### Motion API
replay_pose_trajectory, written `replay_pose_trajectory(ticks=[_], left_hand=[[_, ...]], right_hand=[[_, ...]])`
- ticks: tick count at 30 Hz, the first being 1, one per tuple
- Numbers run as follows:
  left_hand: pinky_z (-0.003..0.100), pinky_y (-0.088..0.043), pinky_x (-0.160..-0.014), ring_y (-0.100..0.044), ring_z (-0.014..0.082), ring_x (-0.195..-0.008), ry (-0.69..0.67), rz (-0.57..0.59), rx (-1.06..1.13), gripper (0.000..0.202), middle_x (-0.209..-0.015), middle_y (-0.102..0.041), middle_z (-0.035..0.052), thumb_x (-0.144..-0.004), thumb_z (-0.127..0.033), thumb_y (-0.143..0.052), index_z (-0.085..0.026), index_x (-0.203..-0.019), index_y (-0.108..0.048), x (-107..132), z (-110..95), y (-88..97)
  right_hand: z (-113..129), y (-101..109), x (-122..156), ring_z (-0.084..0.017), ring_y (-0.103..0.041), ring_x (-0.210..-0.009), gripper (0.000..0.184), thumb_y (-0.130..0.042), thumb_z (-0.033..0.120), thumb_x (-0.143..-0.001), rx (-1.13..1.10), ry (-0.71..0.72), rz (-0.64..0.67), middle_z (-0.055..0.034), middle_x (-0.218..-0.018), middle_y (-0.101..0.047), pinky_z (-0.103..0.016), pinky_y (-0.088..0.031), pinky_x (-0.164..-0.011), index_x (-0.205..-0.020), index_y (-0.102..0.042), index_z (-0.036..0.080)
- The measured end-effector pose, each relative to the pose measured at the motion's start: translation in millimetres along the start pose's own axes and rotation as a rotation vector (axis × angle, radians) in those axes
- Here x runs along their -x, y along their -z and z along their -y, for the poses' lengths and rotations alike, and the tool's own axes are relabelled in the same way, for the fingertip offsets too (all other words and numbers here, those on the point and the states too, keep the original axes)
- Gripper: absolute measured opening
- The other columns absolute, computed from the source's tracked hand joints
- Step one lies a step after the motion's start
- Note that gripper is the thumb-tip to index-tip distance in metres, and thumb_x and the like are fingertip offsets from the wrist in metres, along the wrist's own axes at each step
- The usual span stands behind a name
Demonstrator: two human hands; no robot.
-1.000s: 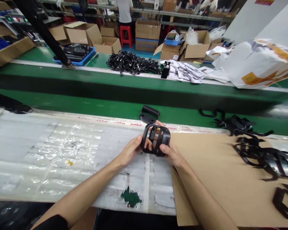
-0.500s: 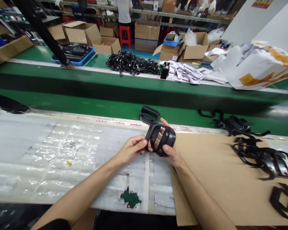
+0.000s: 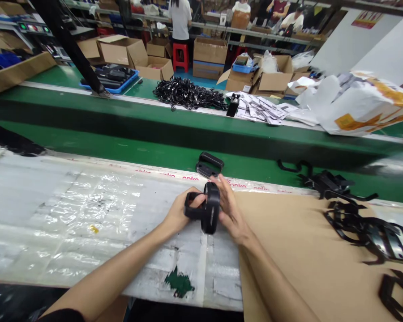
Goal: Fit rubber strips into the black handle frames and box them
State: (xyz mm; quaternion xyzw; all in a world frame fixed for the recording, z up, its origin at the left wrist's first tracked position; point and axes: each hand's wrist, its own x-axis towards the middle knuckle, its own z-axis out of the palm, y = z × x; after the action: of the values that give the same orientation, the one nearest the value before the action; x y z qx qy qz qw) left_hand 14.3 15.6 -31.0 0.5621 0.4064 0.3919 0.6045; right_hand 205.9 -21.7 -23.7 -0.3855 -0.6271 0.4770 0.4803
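Note:
My left hand (image 3: pixel 180 210) grips a black plastic bracket (image 3: pixel 211 209) by its smaller loop, thumb through the opening. The bracket is turned so its larger curved side faces right, above the work surface. Beside that side is my right hand (image 3: pixel 233 214), its fingers apart; whether a fingertip touches the bracket I cannot tell. A second black bracket (image 3: pixel 209 163) of similar shape lies just beyond my hands, on the green strip at the edge of the plastic-covered table (image 3: pixel 97 210).
Brown cardboard (image 3: pixel 282 250) covers the table's right side. Black bracket parts (image 3: pixel 366 223) lie piled there, with a dark angular frame (image 3: pixel 398 293) nearer me. Across the green bench are black cables (image 3: pixel 190 94), paper leaflets (image 3: pixel 260 107) and a blue tray (image 3: pixel 121 85).
The bracket has turned in my left hand and shifted slightly left, so its side faces me. My right hand has let go of it, fingers now spread beside it.

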Motion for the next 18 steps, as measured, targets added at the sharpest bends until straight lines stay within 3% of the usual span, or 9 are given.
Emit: replay_pose_trajectory(ticks=[3,5,8,11,14,18], left_hand=[[0.027,-0.047,-0.067,-0.059,0.0149,-0.07,-0.192,-0.042,-0.204,0.03,-0.081,-0.067,0.0021,-0.1,-0.047,-0.061,-0.018,-0.095,-0.066,4.5,-5.8,3.1],[0.028,-0.05,-0.071,-0.064,0.0162,-0.077,-0.324,-0.027,-0.304,0.022,-0.089,-0.071,0.0048,-0.1,-0.04,-0.064,-0.018,-0.101,-0.068,7.0,-4.6,5.0],[0.028,-0.053,-0.076,-0.069,0.0178,-0.085,-0.482,0.011,-0.364,0.015,-0.095,-0.073,0.0068,-0.099,-0.032,-0.068,-0.019,-0.106,-0.069,7.5,-2.2,7.7],[0.03,-0.053,-0.077,-0.069,0.0188,-0.086,-0.569,0.06,-0.429,0.012,-0.095,-0.073,0.0083,-0.101,-0.027,-0.063,-0.019,-0.107,-0.07,5.4,-7.4,11.9],[0.03,-0.052,-0.078,-0.067,0.0191,-0.085,-0.532,0.159,-0.495,0.015,-0.094,-0.071,0.0092,-0.104,-0.026,-0.056,-0.018,-0.107,-0.068,2.7,-17.8,18.6],[0.028,-0.048,-0.073,-0.063,0.0177,-0.079,-0.482,0.242,-0.561,0.017,-0.088,-0.067,0.0075,-0.105,-0.028,-0.053,-0.017,-0.102,-0.065,1.0,-22.3,25.5]], right_hand=[[1.1,2.2,-3.3,-0.029,-0.07,-0.126,0.052,-0.065,0.051,-0.101,-0.093,-0.178,0.006,-0.012,-0.141,-0.07,-0.046,-0.055,-0.111,-0.148,-0.06,0.027],[1.3,1.4,-4.7,-0.027,-0.076,-0.112,0.035,-0.075,0.039,-0.094,-0.086,-0.199,-0.002,-0.0091,-0.124,-0.078,-0.042,-0.06,-0.102,-0.126,-0.073,0.024],[2.1,-1.1,-4.5,-0.024,-0.077,-0.099,0.027,-0.08,0.026,-0.087,-0.079,-0.206,-0.025,-0.0067,-0.111,-0.08,-0.037,-0.061,-0.09,-0.113,-0.075,0.023],[4.8,-2.0,-3.6,-0.022,-0.075,-0.087,0.02,-0.076,0.025,-0.087,-0.042,-0.207,-0.03,-0.0047,-0.097,-0.078,-0.032,-0.059,-0.078,-0.106,-0.073,0.022],[8.8,-1.2,-3.8,-0.019,-0.065,-0.075,0.012,-0.075,0.031,-0.088,0.072,-0.159,-0.032,-0.0014,-0.083,-0.069,-0.028,-0.053,-0.068,-0.09,-0.068,0.021],[10.0,-0.3,-4.2,-0.013,-0.05,-0.061,0.026,-0.073,0.035,-0.092,0.117,-0.168,-0.032,0.0037,-0.068,-0.054,-0.024,-0.042,-0.056,-0.077,-0.058,0.02]])
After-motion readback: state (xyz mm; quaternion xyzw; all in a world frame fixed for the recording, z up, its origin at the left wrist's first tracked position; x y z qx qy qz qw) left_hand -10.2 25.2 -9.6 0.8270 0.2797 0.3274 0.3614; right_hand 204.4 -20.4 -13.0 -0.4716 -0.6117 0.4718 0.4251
